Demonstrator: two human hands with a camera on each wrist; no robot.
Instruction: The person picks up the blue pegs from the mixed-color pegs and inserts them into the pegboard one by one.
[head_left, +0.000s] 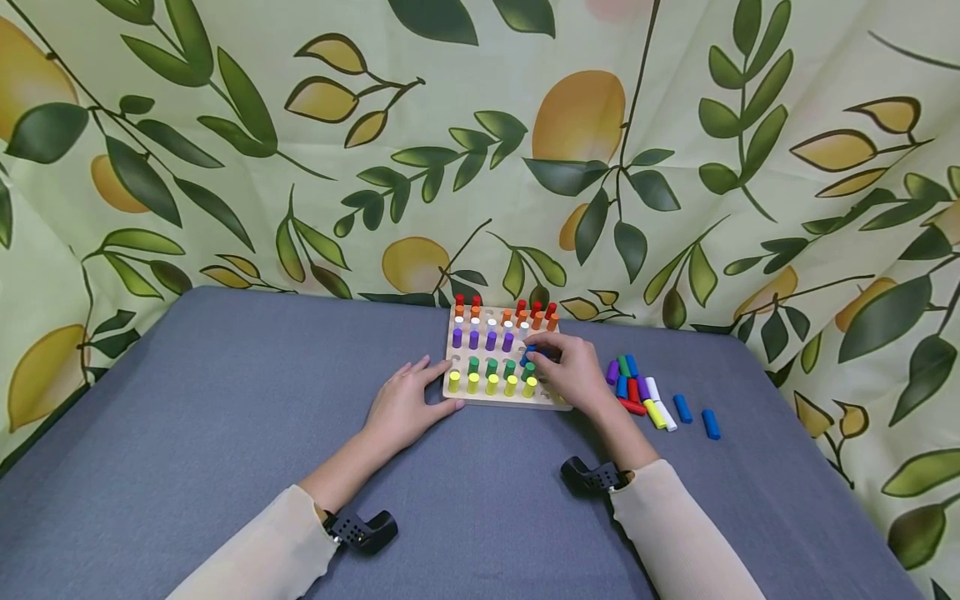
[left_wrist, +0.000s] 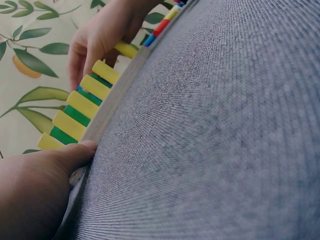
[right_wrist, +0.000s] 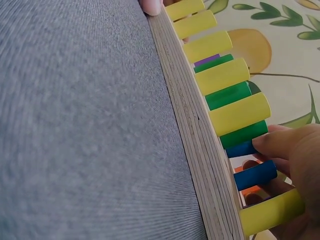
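A wooden pegboard (head_left: 510, 403) lies on the table, with coloured pegs standing in rows. My left hand (head_left: 405, 404) holds its near left corner, the thumb against the front edge and a finger at the left side. Over the right part of the board, my right hand (head_left: 573, 371) pinches a blue peg (right_wrist: 241, 148) between thumb and fingers, low beside a green peg (right_wrist: 245, 134). Another blue peg (right_wrist: 256, 175) stands next to it. Yellow pegs (head_left: 492, 384) fill much of the front row. The right hand hides part of the board's right side.
Right of the board lies a loose pile of pegs, among them a red peg (head_left: 632, 407), a yellow peg (head_left: 655, 414) and a white peg (head_left: 666, 415). Two blue pegs lie farther right, the outermost blue peg (head_left: 711, 423) nearest the table's right side. A patterned cloth (head_left: 480, 192) hangs behind.
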